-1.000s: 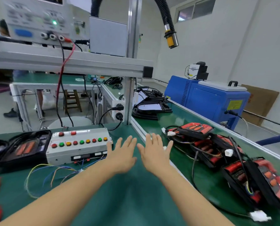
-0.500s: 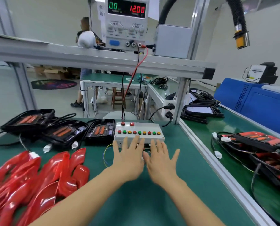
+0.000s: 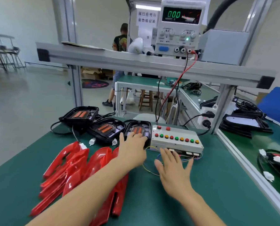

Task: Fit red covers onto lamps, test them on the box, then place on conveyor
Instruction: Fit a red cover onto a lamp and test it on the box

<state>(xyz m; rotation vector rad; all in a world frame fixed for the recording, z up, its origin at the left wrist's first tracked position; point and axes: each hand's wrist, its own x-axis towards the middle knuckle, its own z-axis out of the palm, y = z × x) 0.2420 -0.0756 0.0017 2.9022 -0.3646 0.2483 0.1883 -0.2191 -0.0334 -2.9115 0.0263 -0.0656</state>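
**Inspector:** Position of the hands?

**Assistant:** Left hand (image 3: 132, 149) is reaching forward, fingers straight and slightly fanned, fingertips resting on the near edge of the nearest open black plastic lamp housing with orange inner strips (image 3: 138, 130). It grips nothing that I can see. Right hand (image 3: 173, 167) hovers flat and spread, palm down, empty, just short of the pale grey test box with its row of red, green and amber buttons (image 3: 176, 139).

**Inspector:** And the lamp relative to both hands?

**Assistant:** Directly ahead of the left hand, forward and to the left of the right — so the left is the nearer by a clear margin. Its long axis runs away from the person, roughly in line with the left forearm, and its right flank sits against the box's left end.

**Inspector:** The covers?

**Assistant:** The heap of glossy red moulded plastic covers (image 3: 74, 167) lies to the left of the left forearm and partly beneath it, nearer the person than the lamp; their long axes slant from near-left to far-right.

**Inspector:** Judgement?

**Assistant:** No cover fitted yet on this lamp. I would expect the left hand to draw the lamp straight back — the white connector plugs (image 3: 92, 141) left of the hand could snag.
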